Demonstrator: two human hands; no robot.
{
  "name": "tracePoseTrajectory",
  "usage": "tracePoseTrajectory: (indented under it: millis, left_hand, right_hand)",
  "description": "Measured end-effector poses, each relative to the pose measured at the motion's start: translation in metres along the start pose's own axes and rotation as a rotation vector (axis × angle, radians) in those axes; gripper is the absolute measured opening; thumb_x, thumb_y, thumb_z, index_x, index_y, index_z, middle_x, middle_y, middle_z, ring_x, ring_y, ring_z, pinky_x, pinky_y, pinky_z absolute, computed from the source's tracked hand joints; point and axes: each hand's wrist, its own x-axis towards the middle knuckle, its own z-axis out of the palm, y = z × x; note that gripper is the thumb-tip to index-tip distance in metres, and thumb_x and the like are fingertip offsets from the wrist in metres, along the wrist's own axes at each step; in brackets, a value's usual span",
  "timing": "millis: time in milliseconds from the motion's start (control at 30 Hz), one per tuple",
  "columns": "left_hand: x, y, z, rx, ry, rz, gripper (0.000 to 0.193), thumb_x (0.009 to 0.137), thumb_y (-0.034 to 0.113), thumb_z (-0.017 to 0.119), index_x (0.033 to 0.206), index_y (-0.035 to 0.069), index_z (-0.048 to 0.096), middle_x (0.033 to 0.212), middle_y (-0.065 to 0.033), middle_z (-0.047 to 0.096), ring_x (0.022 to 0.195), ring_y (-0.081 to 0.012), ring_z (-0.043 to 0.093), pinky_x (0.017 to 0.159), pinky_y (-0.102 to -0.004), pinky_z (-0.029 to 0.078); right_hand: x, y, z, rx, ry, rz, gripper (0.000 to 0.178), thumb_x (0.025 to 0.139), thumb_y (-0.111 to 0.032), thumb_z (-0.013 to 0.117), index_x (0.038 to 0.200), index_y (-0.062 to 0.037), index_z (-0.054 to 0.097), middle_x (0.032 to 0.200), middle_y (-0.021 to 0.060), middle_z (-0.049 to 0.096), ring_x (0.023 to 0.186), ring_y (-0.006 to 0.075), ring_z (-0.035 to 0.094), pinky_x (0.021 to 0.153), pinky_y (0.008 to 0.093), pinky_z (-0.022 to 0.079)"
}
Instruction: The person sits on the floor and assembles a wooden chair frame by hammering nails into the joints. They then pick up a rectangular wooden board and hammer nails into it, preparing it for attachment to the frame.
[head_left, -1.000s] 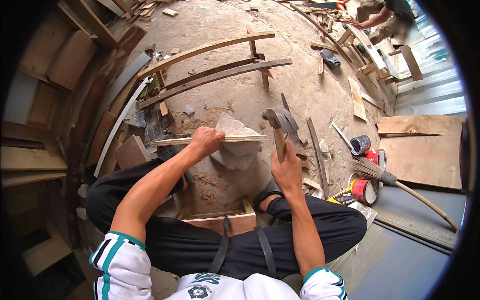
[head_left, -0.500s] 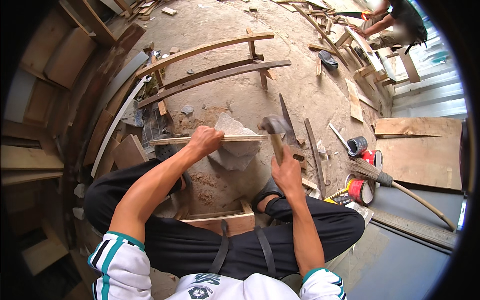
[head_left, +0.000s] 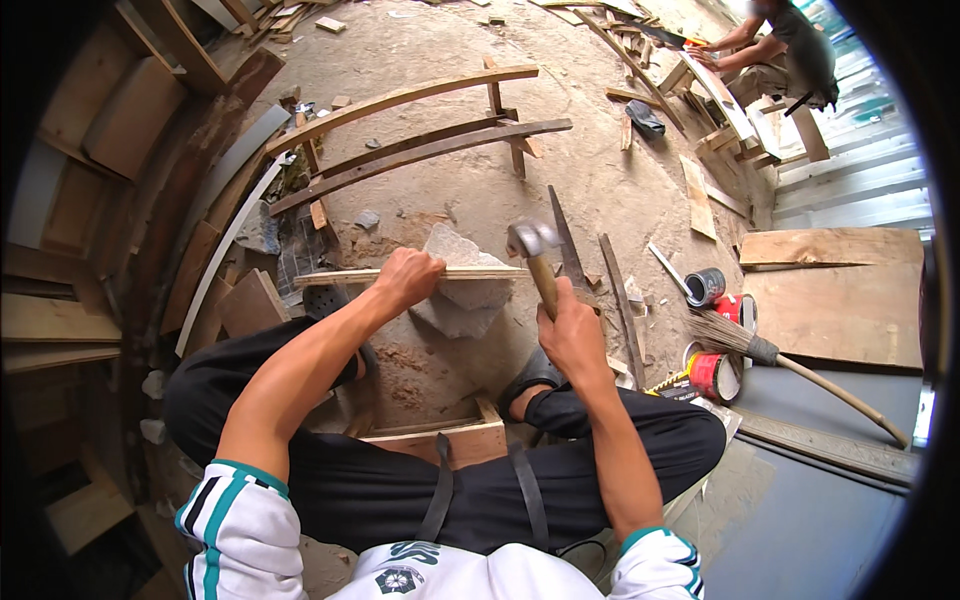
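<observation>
My left hand (head_left: pixel 410 276) is closed around a thin wooden strip (head_left: pixel 340 277), which lies crosswise over a grey stone block (head_left: pixel 462 308). A wooden-handled claw hammer (head_left: pixel 541 268) is gripped in my right hand (head_left: pixel 572 330), its metal head raised at the strip's right end. Whether the head touches the strip I cannot tell. Behind the hammer a handsaw (head_left: pixel 566 235) lies on the ground, its handle partly hidden by my right hand. Between my legs is a low wooden box or stool (head_left: pixel 450 444).
Ahead stands a wooden frame (head_left: pixel 420 155) of long rails. To my right are a grey can (head_left: pixel 705 287), a red can (head_left: pixel 716 376), a straw brush (head_left: pixel 735 338) and a plywood board (head_left: pixel 830 300). A person (head_left: pixel 785 60) works with a saw at the far right. Boards line the left side.
The hammer and my right hand have shifted slightly left and up. My left hand keeps its hold on the strip. The view has shifted a little, and the far person's posture differs.
</observation>
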Motion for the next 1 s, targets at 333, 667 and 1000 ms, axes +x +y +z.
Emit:
tracePoseTrajectory:
  millis: [333,667,1000]
  left_hand:
    - [0.009,-0.005,-0.004,0.03,-0.044,0.019,0.015,0.079,0.012,0.06,0.072,0.006,0.072,0.072,-0.0185,0.07,0.07,-0.0318,0.072,0.063,-0.0423,0.058]
    - [0.005,-0.006,0.0,0.029,-0.052,0.024,0.014,0.079,0.01,0.06,0.075,0.006,0.073,0.073,-0.0176,0.07,0.071,-0.0315,0.072,0.063,-0.0417,0.058]
    - [0.007,-0.01,0.008,0.001,-0.009,0.042,0.012,0.076,0.011,0.061,0.075,0.007,0.072,0.068,-0.0185,0.067,0.069,-0.0334,0.071,0.063,-0.0439,0.057]
  right_hand:
    - [0.027,-0.008,-0.028,-0.104,-0.027,-0.05,0.023,0.086,-0.011,0.056,0.104,-0.0011,0.046,0.079,0.0335,0.064,0.08,0.053,0.063,0.073,0.0605,0.05]
    - [0.042,-0.003,-0.031,-0.187,-0.168,0.028,0.025,0.085,-0.011,0.058,0.105,0.0012,0.048,0.081,0.0338,0.062,0.084,0.0527,0.061,0.078,0.0573,0.047]
    - [0.052,0.015,-0.026,-0.286,-0.284,0.054,0.03,0.085,-0.014,0.059,0.108,0.0027,0.05,0.088,0.0326,0.064,0.087,0.0487,0.064,0.077,0.0548,0.049]
